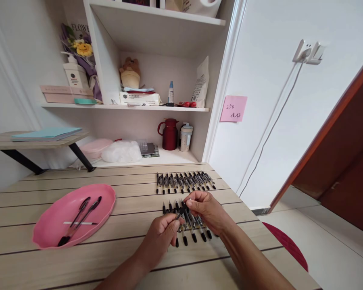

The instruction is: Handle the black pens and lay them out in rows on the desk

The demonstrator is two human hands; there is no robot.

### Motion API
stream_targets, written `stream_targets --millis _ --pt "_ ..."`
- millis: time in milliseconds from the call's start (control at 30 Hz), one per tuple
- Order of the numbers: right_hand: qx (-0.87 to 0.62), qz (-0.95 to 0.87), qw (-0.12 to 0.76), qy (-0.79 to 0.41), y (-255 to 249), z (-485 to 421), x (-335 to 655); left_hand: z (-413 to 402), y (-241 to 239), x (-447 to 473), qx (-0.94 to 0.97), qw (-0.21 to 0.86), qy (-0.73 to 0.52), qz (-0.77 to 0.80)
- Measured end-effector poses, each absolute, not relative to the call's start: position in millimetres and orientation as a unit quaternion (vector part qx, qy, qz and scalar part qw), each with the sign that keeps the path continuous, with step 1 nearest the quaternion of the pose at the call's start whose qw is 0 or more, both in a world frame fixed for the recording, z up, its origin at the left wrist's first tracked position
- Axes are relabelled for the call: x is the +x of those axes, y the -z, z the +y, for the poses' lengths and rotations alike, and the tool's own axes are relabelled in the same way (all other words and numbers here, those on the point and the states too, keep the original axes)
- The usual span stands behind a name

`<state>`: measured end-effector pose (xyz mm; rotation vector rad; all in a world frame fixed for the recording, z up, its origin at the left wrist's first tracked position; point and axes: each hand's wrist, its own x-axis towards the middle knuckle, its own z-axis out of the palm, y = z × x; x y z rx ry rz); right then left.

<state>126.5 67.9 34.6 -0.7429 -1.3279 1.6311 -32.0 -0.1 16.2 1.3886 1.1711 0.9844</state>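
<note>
My left hand is closed, its thumb and finger gripping a black pen that is largely hidden by the fingers. Close by on the right, my right hand pinches at a tiny pale tip; what it belongs to is too small to make out. Beneath both hands lies a near row of black-and-clear pens, partly covered by them. Behind it, a second row of pens is laid side by side on the wooden table.
A pink scalloped tray at the left holds black pens and a thin white stick. At the back stands a shelf with a red jug and a cup. A small riser sits at the back left.
</note>
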Motion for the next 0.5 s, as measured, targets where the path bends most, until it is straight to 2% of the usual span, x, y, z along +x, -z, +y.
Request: stream_targets --millis 267,500 --pt "-0.276 -0.542 0.443 -0.659 -30.4 61.3 130.6 1.0 -14.5 -29.2 0.524 0.616 -0.384 0.445" --pt "-0.283 -0.525 0.46 -0.659 -29.5 62.4 131.6 1.5 -14.0 -28.4 0.511 0.628 -0.391 0.439"
